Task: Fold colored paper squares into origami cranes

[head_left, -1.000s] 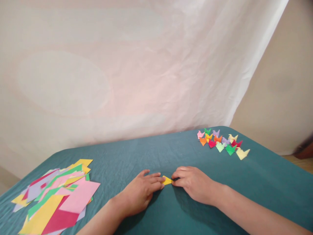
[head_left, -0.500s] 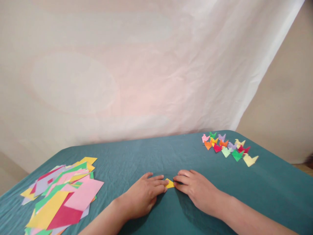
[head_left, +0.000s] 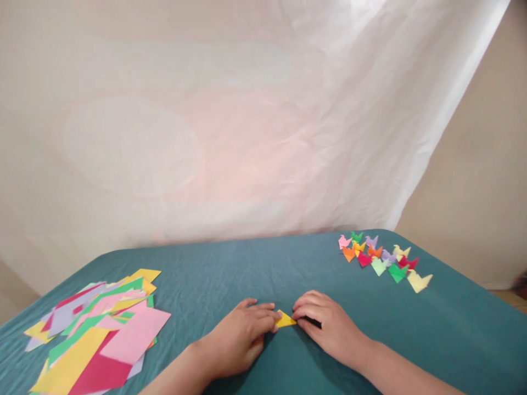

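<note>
A small yellow folded paper [head_left: 285,319] lies on the teal cloth between my hands, its narrow point towards the right. My left hand [head_left: 245,336] grips its left end, fingertips pressed on the paper and covering that corner. At the right point, my right hand [head_left: 325,322] pinches the tip between thumb and fingers, with a dark gap showing inside the curl of that hand. How the paper is folded under the fingertips is hidden.
A loose heap of coloured paper sheets [head_left: 135,334] spreads over the left side of the teal-covered table [head_left: 230,269]. Several small folded paper birds [head_left: 397,272] stand in rows at the back right. A pale cloth [head_left: 247,137] hangs behind the table.
The view has tilted slightly, so the table sits lower in it. More of the yellow paper shows now. My right thumb has moved apart from the fingers above it, baring a gap.
</note>
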A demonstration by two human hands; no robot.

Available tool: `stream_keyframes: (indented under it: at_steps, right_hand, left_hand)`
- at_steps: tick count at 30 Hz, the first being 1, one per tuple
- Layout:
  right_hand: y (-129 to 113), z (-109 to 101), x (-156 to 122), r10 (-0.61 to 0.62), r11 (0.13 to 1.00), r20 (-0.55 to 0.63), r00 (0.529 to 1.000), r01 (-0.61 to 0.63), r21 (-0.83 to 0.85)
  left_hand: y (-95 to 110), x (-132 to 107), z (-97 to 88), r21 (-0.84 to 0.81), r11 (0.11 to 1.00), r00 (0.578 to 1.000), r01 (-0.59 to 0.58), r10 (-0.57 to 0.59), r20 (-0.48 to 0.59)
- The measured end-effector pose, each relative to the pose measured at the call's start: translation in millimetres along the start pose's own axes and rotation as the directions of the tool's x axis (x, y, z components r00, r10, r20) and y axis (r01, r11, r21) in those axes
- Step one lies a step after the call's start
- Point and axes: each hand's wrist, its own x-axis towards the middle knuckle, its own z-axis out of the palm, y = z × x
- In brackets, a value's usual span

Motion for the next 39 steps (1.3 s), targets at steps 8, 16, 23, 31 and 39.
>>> stream_keyframes:
  at_steps: [8,16,23,31,39]
  right_hand:
    - [-4,5,1,0.016,0.999,-0.002,1.000,-0.016,-0.028]
    - [-6,9,4,0.109,0.994,-0.009,0.994,-0.109,0.018]
    - [-10,12,8,0.202,0.979,-0.021,0.979,-0.202,0.019]
    - [-14,10,8,0.155,0.987,-0.015,0.988,-0.156,-0.042]
    - [-14,12,8,0.164,0.982,-0.016,0.986,-0.165,-0.096]
  left_hand:
    - [-5,21,22.9,-0.195,0.974,0.961,0.113,-0.157,-0.228]
    - [1,29,27.9,-0.196,0.958,0.935,0.208,-0.253,-0.247]
    - [2,31,32.7,-0.244,0.949,0.916,0.201,-0.270,-0.296]
    - [2,32,35.7,-0.255,0.941,0.901,0.222,-0.297,-0.316]
    - [3,32,39.2,-0.223,0.941,0.890,0.256,-0.319,-0.326]
